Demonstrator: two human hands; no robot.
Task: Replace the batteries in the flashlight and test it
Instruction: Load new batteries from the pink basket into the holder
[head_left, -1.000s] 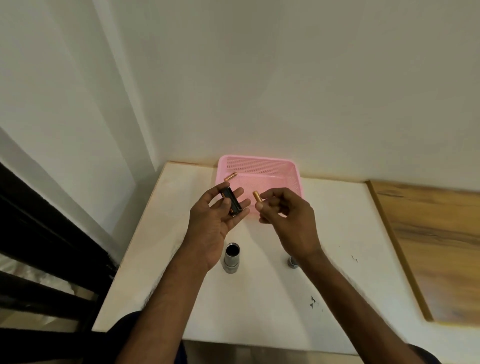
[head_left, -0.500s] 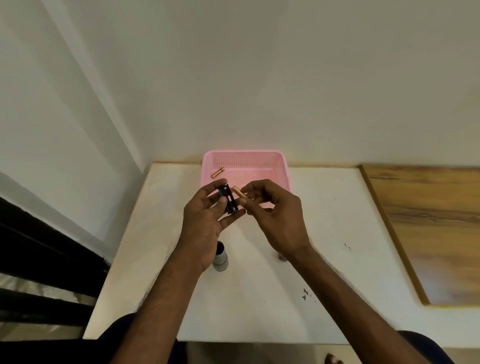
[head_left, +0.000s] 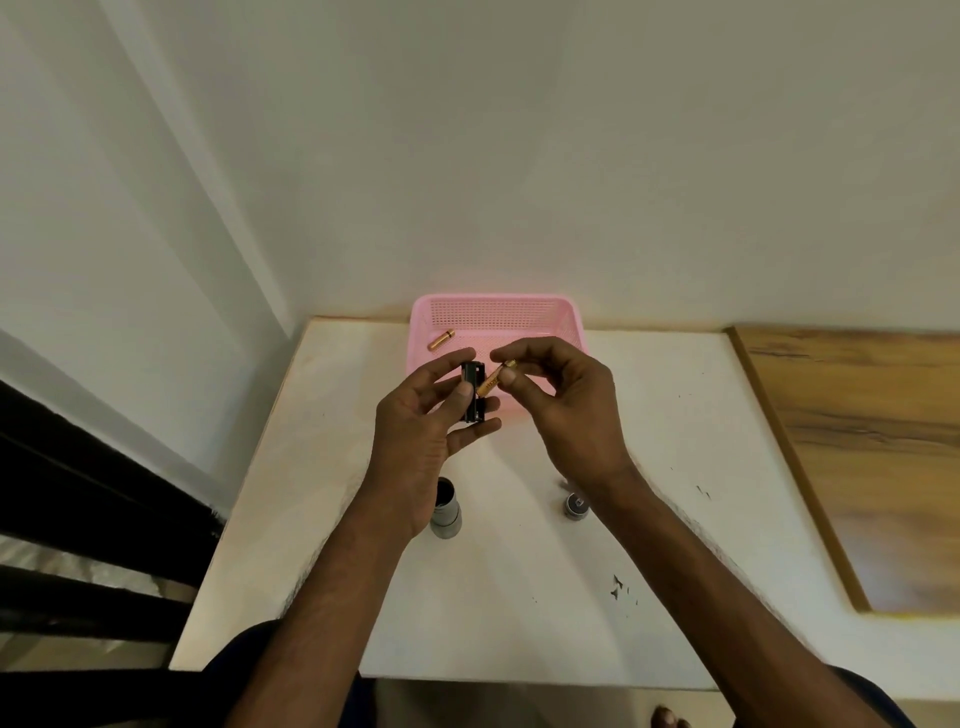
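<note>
White tabletop (head_left: 363, 571), pink basket (head_left: 498, 312) with 1 spare battery (head_left: 441, 340). Flashlight body (head_left: 445, 512) and tail cap (head_left: 575, 505) stand apart. Left hand (head_left: 415, 431) grips black battery holder (head_left: 474, 392); right hand (head_left: 566, 400) pinches gold battery (head_left: 496, 378) touching it. Check polarity, seat spring end first, press flat.

A white table (head_left: 519, 597) is set against a plain pale wall (head_left: 571, 156). A wooden surface (head_left: 857, 441) adjoins it on the right. Dark horizontal rails (head_left: 78, 519) are seen at the left.
</note>
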